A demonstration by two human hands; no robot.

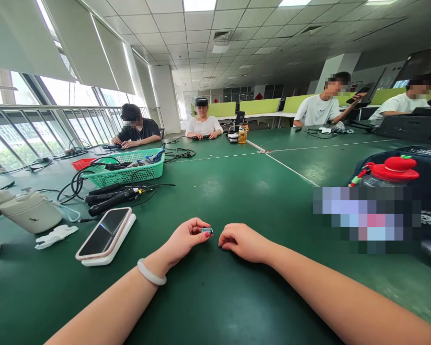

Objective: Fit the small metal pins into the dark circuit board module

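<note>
Between the thumb and fingers of my left hand (187, 239) is a small blue-green block with pale markings (207, 231); its exact kind is too small to tell. That hand hovers just over or rests on the green table (208, 297), which I cannot tell apart. Close by on the right, my right hand (244, 242) lies on the tabletop with its fingers loosely curled in and the thumb tucked under. No object shows in it, and it does not touch the blue-green block. A narrow gap separates the two hands.
Left of my hands lie a phone (106, 232) on a white box, a tissue (56, 236), a cream pouch-like container (32, 211) and black cylindrical handles (111, 199) with cables. Behind stands a green basket (129, 175). A red-lidded bottle (391, 172) is right. Several people sit farther back.
</note>
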